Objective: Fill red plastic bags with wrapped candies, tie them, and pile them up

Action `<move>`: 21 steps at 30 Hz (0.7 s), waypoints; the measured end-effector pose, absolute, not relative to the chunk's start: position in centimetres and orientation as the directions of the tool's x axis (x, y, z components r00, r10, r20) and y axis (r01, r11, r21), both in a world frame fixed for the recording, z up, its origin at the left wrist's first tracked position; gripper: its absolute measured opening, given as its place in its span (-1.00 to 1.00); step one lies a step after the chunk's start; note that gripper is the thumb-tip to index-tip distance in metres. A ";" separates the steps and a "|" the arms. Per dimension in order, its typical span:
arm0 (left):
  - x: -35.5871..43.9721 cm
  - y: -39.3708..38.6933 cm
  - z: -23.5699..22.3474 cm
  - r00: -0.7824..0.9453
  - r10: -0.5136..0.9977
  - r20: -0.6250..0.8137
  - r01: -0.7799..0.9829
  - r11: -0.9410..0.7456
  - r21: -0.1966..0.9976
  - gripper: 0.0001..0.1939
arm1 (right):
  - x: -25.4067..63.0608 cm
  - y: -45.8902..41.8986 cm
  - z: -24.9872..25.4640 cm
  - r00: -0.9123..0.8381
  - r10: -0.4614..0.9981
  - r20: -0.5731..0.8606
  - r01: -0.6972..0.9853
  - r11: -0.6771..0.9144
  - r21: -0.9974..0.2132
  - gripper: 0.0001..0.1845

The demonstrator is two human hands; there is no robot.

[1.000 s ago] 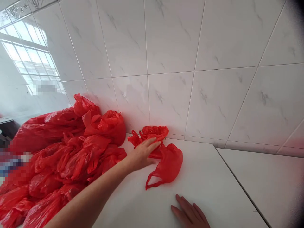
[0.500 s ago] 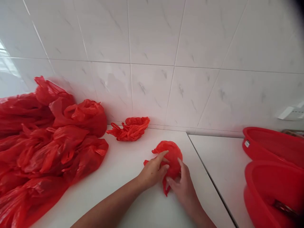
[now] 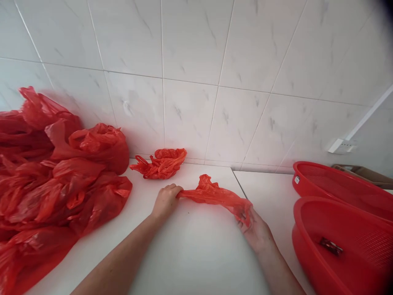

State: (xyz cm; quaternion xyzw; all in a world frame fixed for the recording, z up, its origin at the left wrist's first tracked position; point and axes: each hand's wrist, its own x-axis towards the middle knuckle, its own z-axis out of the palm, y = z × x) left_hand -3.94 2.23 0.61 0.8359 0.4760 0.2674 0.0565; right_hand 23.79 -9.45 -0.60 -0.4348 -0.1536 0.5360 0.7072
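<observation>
A red plastic bag [image 3: 215, 194] is stretched out between my two hands just above the white counter [image 3: 190, 250]. My left hand [image 3: 166, 200] is closed round its left end. My right hand [image 3: 256, 231] is closed on its right end, palm partly up. A second crumpled red bag [image 3: 161, 164] lies behind, against the tiled wall. To the left sits a big heap of red plastic bags [image 3: 58, 176].
Two red plastic baskets stand at the right, the near basket [image 3: 344, 246] with a small dark item [image 3: 330, 246] inside and the far basket [image 3: 337, 184] behind it. A wall socket [image 3: 340, 145] is above them. The white tiled wall [image 3: 196, 82] backs the counter.
My left hand drew one red bag away from the crumpled one by the wall; both hands took hold of it and have pulled it out lengthwise. The view swung right, showing the baskets.
</observation>
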 end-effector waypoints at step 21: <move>0.5 -2.0 1.1 0.365 0.910 0.196 0.122 -0.256 0.959 -0.86 | 23.5 -10.8 2.3 0.213 0.955 -0.207 -0.723 0.011 -0.691 -0.71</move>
